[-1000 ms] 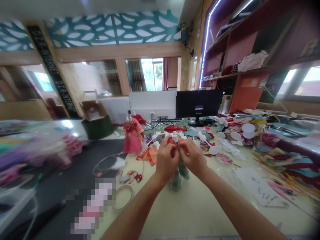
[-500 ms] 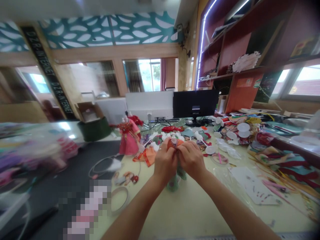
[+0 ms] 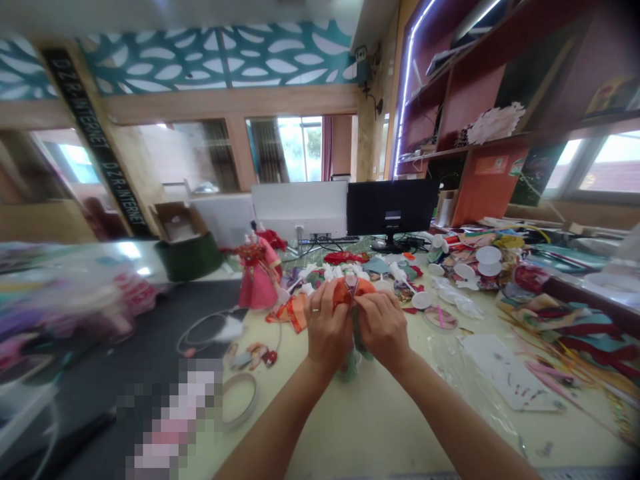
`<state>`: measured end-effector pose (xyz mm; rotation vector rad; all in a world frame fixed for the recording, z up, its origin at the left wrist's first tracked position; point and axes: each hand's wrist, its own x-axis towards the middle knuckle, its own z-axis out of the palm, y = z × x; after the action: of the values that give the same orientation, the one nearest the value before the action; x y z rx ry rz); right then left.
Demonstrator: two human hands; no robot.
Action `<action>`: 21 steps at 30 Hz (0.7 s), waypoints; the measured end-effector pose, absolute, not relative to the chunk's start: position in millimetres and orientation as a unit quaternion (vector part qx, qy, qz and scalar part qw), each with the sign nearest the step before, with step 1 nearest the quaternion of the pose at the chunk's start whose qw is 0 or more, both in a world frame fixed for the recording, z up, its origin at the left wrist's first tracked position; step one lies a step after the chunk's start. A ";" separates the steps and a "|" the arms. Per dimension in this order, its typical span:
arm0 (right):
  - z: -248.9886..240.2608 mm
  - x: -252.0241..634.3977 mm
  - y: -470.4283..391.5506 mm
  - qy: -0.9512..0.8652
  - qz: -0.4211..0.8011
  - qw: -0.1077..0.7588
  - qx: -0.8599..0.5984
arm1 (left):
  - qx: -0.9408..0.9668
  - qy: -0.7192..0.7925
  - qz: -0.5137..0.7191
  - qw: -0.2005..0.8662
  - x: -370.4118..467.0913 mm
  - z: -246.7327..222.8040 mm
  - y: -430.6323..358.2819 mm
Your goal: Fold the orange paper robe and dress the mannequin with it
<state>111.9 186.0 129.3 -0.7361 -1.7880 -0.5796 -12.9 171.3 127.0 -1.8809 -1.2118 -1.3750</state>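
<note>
Over the middle of the table, my left hand pinches the left side of a small orange doll's jacket. Opposite it, my right hand has its fingertips closed on the front of the same jacket. A patterned trim forms a V at the neck, with a pale top part above. Below the jacket hangs pale green cloth, partly behind my hands. Fingers cover most of the jacket's front. To the left, a doll-sized pink dress stands upright, and a flat orange cloth piece lies nearer.
A tape roll and small cloth bits lie left of my arms. On the right are a white sheet with small pieces, clear plastic and piled fabric strips. Monitors stand at the back.
More of the orange jacket shows between my hands, its right side now spread above my right fingers. My left hand has shifted slightly left, still pinching the cloth.
</note>
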 end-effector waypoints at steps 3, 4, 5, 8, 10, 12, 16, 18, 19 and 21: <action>125.1 112.2 186.5 -0.746 -0.230 0.546 -0.306 | -0.681 -0.441 -0.520 0.266 -13.5 123.0 171.1; 123.7 112.4 186.7 -0.745 -0.226 0.549 -0.304 | -0.676 -0.443 -0.522 0.272 -13.6 121.4 171.1; 122.2 112.7 186.9 -0.745 -0.224 0.551 -0.303 | -0.672 -0.445 -0.523 0.278 -13.6 119.9 171.1; 117.9 113.6 188.0 -0.746 -0.223 0.551 -0.300 | -0.673 -0.447 -0.515 0.287 -12.9 115.1 171.0; 115.1 114.3 188.9 -0.746 -0.223 0.552 -0.299 | -0.676 -0.446 -0.514 0.283 -12.1 111.6 170.9; 112.5 114.8 189.6 -0.744 -0.222 0.554 -0.299 | -0.680 -0.448 -0.526 0.248 -11.2 107.7 171.1; 107.6 115.5 189.8 -0.742 -0.218 0.558 -0.301 | -0.685 -0.448 -0.554 0.150 -9.6 99.9 172.2; 105.1 115.9 189.6 -0.741 -0.215 0.559 -0.303 | -0.679 -0.451 -0.567 0.119 -9.0 96.9 172.1; 103.9 116.1 189.4 -0.741 -0.212 0.560 -0.304 | -0.673 -0.453 -0.576 0.099 -8.7 95.8 171.5; 101.8 116.6 189.3 -0.743 -0.206 0.559 -0.305 | -0.657 -0.458 -0.597 0.048 -7.9 94.1 169.3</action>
<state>116.6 189.3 101.8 -0.7199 -1.7518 -0.4867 -7.9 169.3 94.1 -2.0026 -1.3969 -1.8195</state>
